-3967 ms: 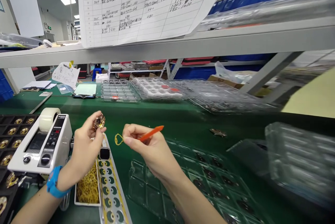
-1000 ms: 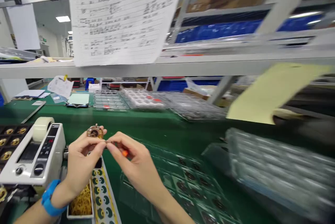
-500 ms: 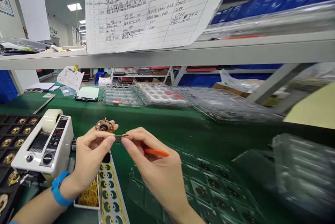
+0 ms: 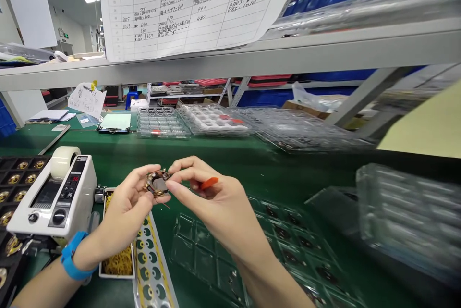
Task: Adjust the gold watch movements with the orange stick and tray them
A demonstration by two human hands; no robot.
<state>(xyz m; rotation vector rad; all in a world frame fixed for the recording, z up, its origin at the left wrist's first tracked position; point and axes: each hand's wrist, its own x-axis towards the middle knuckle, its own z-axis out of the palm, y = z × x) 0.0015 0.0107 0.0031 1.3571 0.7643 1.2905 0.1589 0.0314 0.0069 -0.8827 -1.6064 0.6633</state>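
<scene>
Between the thumb and fingers of my left hand point(image 4: 129, 200) is a round, gold-rimmed part point(image 4: 149, 184) with an open, dark inside, tilted toward me. A small grey flat piece point(image 4: 159, 185) lies across its opening. My right hand point(image 4: 219, 204) pinches at the right edge of the grey piece, its thumb and index fingertips close against the round rim. An orange tool end point(image 4: 209, 182) sticks out between the curled fingers of that hand; the rest of it is hidden. Below the round part a thin reddish strand shows.
A white tape dispenser point(image 4: 59, 202) stands left, beside a black tray of gold round parts point(image 4: 14, 179). A box of yellow strands point(image 4: 120, 262) and a sticker sheet point(image 4: 153, 269) lie below my hands. Clear trays point(image 4: 201, 238) spread to the right, under a metal shelf point(image 4: 216, 65).
The round part has turned over in my left hand, from behind the fingers to facing me. The grey piece, earlier pinched between both hands, is now at its opening.
</scene>
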